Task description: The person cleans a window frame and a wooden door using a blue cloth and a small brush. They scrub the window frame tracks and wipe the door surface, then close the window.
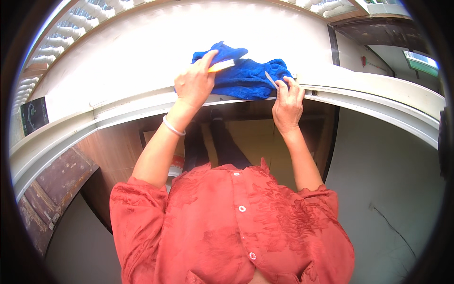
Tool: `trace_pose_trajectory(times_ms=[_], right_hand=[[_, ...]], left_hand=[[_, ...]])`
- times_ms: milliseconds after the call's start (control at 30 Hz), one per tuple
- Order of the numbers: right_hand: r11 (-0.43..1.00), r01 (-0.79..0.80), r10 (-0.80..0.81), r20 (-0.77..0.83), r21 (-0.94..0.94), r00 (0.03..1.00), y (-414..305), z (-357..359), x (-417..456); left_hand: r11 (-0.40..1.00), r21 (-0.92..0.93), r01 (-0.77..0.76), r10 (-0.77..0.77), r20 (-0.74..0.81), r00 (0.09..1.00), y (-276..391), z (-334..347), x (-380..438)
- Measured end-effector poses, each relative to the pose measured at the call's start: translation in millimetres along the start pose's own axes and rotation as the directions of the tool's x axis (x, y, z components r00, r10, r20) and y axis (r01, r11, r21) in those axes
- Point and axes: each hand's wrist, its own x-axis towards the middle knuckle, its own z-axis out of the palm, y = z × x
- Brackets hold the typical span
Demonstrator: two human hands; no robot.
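A blue cloth point(244, 78) lies bunched across the white sliding-door or window track point(134, 106). My left hand point(195, 81) is over the cloth's left part and grips a small yellow-handled brush point(222, 65) with pale bristles; a raised fold of the cloth is beside its fingers. At the cloth's right end, my right hand point(289, 101) holds a thin, pale, narrow tool point(271, 80), its tip pointing up and left over the cloth. What kind of tool it is cannot be told. The palms of both hands are hidden.
Beyond the track is a bright white surface, with a white balustrade point(79, 19) at the far left. A dark patterned panel point(34, 115) stands near the track's left end. Worn brown doors are at lower left and upper right. A red-and-white bucket point(176, 165) is partly hidden below my left arm.
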Motion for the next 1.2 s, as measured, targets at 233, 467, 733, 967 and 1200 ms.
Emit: trace_pose_trajectory(times_ms=[233, 467, 733, 967, 1200], right_hand=[[0.979, -0.141, 0.164, 0.151, -0.150, 0.975, -16.4, 5.0, 10.6], [0.985, -0.079, 0.102, 0.151, -0.150, 0.983, -14.6, 29.8, 9.5], [0.914, -0.111, 0.070, 0.118, 0.389, 0.991, -128.4, 55.1, 11.9], [0.898, -0.017, -0.084, 0.209, 0.440, 0.974, -127.1, 43.1, 20.5], [0.970, -0.142, 0.195, 0.287, -0.197, 0.938, -9.2, 2.0, 8.5]], left_hand=[[0.996, 0.059, 0.068, -0.071, 0.053, 0.996, -7.7, -14.6, -15.3], [0.999, 0.036, 0.035, -0.040, 0.147, 0.988, -10.6, -8.1, -9.8], [0.997, 0.074, 0.020, -0.029, 0.124, 0.992, -44.0, -39.4, -22.9], [0.972, 0.227, 0.066, -0.086, 0.082, 0.993, -110.7, -68.5, -55.6], [1.000, 0.002, -0.018, 0.018, 0.085, 0.996, -31.8, -25.1, -50.6]])
